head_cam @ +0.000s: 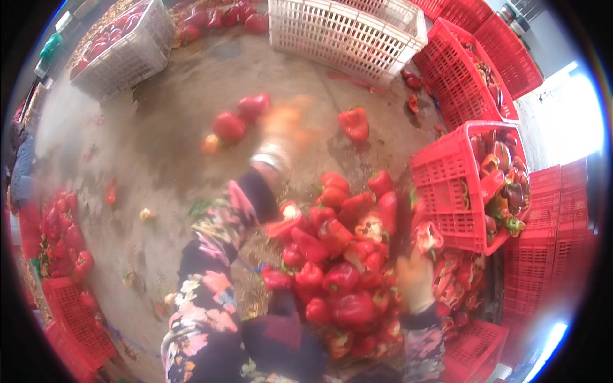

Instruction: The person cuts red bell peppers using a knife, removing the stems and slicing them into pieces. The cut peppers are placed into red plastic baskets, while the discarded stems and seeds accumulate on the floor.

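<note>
My left hand [289, 119], in an orange glove, is stretched out over the wet floor and strongly blurred. Beside it lie two whole red bell peppers [230, 127] and a small yellowish piece [210, 143]; whether the hand holds anything cannot be made out. My right hand [414, 277], also gloved and blurred, is at the right side of a heap of red bell peppers [340, 277]. Just beyond its fingertips is a cut pepper half [427, 237], pale inside; whether the fingers grip it is unclear. Some peppers in the heap are cut open too.
A red plastic crate [448, 191] of peppers leans at the right, above cut pieces [459, 277]. White crates [345, 38] stand ahead, one [122, 72] filled with peppers. A single pepper [354, 124] lies on the concrete floor [167, 110]. More peppers [62, 234] are at the left.
</note>
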The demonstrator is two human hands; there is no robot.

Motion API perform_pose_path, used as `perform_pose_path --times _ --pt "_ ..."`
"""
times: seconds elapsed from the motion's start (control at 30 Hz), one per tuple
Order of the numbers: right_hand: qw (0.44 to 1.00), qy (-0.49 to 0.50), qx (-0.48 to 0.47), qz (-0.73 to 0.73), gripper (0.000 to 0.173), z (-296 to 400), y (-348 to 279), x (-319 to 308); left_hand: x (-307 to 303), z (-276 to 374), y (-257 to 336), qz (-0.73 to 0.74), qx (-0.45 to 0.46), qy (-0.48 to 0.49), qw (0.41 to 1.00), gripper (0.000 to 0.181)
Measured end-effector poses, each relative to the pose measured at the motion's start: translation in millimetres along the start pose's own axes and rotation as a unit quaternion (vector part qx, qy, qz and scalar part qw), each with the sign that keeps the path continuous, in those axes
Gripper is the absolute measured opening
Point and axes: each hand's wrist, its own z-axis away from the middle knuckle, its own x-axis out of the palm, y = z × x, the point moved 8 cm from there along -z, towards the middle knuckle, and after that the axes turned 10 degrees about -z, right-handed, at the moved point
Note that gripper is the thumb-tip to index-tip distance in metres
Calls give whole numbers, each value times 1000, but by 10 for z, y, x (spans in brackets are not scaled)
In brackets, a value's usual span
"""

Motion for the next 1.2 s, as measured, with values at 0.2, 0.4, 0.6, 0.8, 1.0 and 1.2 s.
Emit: perform_pose_path --times 0.2,0.4,0.6,0.8,1.0,1.2 --pt "753 -9 491 -438 10 861 538 368 -62 264 -2126 -89 -390 -79 913 85" --pt "771 17 422 -476 11 506 326 267 570 775 -1362 27 -197 -120 973 86" --pt "880 268 246 -305 15 61 -269 -960 413 532 421 427 -20 -196 883 95" --pt "967 -154 -133 155 8 318 167 134 318 -644 -436 14 9 -100 995 105" --pt "910 -68 323 -250 14 1160 1150 -300 359 -688 -1204 -235 -89 -170 953 57" --pt "816 70 432 -378 10 860 744 -536 812 -165 -1285 301 -158 -115 933 55"
